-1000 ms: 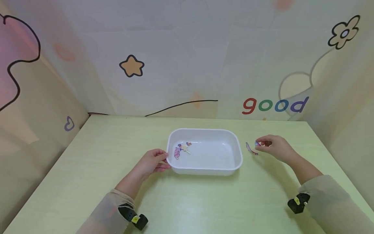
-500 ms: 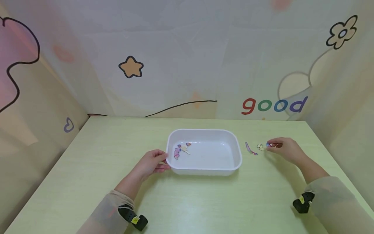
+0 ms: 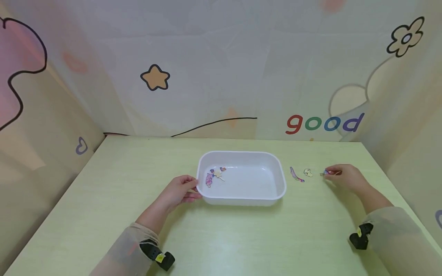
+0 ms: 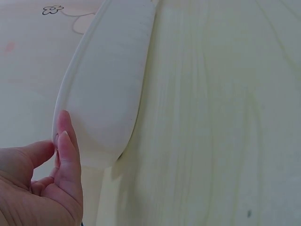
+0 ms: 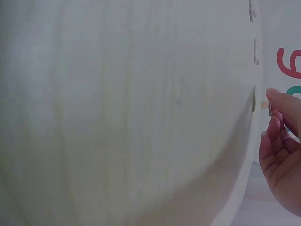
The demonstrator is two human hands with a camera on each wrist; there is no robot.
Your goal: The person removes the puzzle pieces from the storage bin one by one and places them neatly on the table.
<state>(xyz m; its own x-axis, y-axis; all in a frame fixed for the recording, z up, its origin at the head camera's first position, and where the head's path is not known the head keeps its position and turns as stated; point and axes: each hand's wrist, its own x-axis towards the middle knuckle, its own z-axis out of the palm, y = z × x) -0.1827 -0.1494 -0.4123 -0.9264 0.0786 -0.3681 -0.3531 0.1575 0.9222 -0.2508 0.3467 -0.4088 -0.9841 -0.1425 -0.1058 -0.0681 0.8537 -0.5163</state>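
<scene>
My left hand [image 3: 180, 189] holds the left end of a white plastic tray [image 3: 241, 202]; in the left wrist view its thumb and fingers pinch the rim [image 4: 60, 94]. In the tray's left part lie several small printed cut-outs [image 3: 209, 180], pink, purple and cream. Right of the tray, my right hand [image 3: 347, 177] pinches a small flat bluish cut-out [image 3: 326, 172] just over the table. Under its fingertips lies another small cut-out [image 5: 254, 98], seen edge-on in the right wrist view. A cream cut-out [image 3: 308, 173] and a curved pink-purple strip [image 3: 296, 174] lie in line toward the tray.
The pale green table [image 3: 221, 237] reaches back to a printed cloth backdrop [image 3: 214, 76] with cloth walls at both sides. A black wrist camera [image 3: 157, 256] sits on the left sleeve, another wrist camera [image 3: 361, 236] on the right.
My right hand has moved rightward from beside the pink-purple strip, uncovering the cream cut-out and then another small piece under its fingertips. The left hand and tray have stayed put.
</scene>
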